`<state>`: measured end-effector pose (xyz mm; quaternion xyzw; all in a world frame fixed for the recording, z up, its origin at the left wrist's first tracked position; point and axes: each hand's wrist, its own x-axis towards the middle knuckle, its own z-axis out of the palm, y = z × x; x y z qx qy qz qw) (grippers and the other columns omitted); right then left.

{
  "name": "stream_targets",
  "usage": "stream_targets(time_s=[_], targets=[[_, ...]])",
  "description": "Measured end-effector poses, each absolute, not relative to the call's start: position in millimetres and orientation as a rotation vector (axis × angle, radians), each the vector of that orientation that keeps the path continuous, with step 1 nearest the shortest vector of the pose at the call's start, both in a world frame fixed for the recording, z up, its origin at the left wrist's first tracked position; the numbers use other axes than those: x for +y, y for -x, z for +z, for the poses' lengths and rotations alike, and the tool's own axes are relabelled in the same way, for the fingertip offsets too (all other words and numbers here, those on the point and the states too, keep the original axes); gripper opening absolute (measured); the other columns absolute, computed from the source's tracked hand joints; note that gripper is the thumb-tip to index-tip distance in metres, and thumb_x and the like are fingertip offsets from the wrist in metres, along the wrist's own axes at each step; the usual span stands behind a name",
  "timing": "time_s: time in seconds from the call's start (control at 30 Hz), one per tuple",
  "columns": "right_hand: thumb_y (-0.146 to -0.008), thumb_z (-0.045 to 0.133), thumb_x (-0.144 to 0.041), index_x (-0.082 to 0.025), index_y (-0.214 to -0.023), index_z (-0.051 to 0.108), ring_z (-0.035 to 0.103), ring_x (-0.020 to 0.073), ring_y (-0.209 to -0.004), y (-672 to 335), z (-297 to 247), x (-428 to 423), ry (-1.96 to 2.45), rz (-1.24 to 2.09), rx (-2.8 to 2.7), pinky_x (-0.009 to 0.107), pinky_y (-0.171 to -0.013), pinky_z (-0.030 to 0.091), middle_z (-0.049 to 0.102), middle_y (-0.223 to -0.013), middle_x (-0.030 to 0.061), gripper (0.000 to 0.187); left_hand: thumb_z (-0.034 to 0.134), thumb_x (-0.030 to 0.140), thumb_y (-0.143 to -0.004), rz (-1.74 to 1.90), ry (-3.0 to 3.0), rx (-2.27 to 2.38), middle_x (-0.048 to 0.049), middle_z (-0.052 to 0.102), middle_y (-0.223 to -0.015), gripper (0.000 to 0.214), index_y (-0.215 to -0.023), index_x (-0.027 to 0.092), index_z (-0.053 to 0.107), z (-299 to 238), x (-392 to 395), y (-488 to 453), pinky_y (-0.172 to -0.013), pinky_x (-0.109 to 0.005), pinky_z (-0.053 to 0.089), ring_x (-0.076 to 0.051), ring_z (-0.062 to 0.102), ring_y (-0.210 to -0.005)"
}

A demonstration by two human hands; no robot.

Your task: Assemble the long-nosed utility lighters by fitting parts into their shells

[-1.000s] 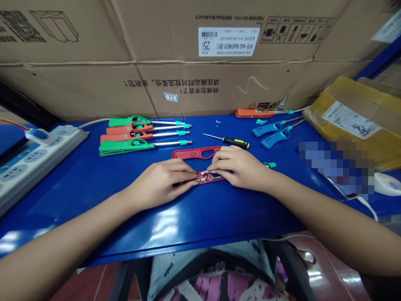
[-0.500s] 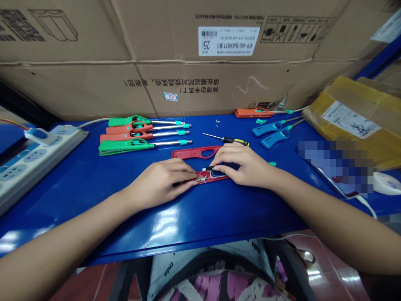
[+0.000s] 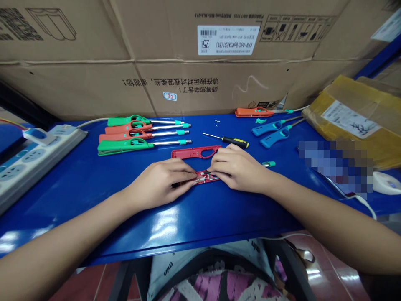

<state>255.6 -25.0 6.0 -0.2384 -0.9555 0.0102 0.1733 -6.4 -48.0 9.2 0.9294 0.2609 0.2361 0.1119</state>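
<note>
A red lighter half-shell (image 3: pixel 210 181) lies open side up on the table, with white and metal fittings and thin wires inside. My left hand (image 3: pixel 166 179) is closed on its left end, fingers and thumb pinching the edges. My right hand (image 3: pixel 236 167) is closed over the shell's middle; its fingertips press on a small black igniter (image 3: pixel 206 172) with a pale end, which sits in the shell and is mostly hidden. The lighter's metal tube with a green tip (image 3: pixel 269 164) shows beyond my right hand. Behind both hands lies the matching red half-shell cover (image 3: pixel 188 153).
Several green and orange lighters (image 3: pixel 125 145) lie at the back left, near a white power strip (image 3: pixel 40 161). A black-yellow screwdriver (image 3: pixel 236 142) lies behind my right hand. Blue lighters (image 3: pixel 274 138), an orange lighter (image 3: pixel 253 112), a yellow package (image 3: pixel 347 121) and a phone (image 3: pixel 335 171) are rightward.
My right hand has lowered the black igniter from above the red half-shell down into it, and its fingers have turned downward. My left hand stays on the shell's left end.
</note>
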Motion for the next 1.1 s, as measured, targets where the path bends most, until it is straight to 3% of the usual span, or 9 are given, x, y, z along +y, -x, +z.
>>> stream_targets(time_s=[0.33,0.73,1.1], targets=[[-0.098,0.056,-0.019,-0.016,-0.092,0.075,0.061,0.0212,-0.087,-251.2,9.9,-31.3,0.731,-0.133,-2.773,0.035,-0.076,0.030,0.074,-0.088,0.0057,0.020,0.061,0.024,-0.095,0.663,-2.735,0.836,-0.0063,0.076,-0.103,0.021,-0.111,0.018,0.073,11.6,-51.8,1.9,-0.085,-0.033,0.059,-0.019,0.071,-0.091],[-0.092,0.069,-0.028,-0.020,-0.096,0.072,0.066,0.0188,-0.097,-256.5,9.8,-24.8,0.899,0.390,-2.538,0.034,-0.087,0.041,0.075,-0.101,0.0038,0.009,0.053,0.014,-0.094,0.652,-2.590,0.825,-0.0071,0.075,-0.107,0.027,-0.114,0.017,0.072,16.2,-42.9,12.5,-0.090,-0.033,0.056,-0.019,0.069,-0.098],[-0.094,0.065,-0.018,-0.020,-0.093,0.074,0.067,0.0186,-0.095,-256.3,0.8,-22.3,0.736,0.419,-2.533,0.035,-0.085,0.040,0.077,-0.096,0.0033,0.009,0.055,0.016,-0.094,0.406,-2.532,0.776,-0.0063,0.066,-0.126,0.035,-0.126,0.024,0.066,16.8,-29.9,27.6,-0.109,-0.040,0.047,-0.022,0.060,-0.119]])
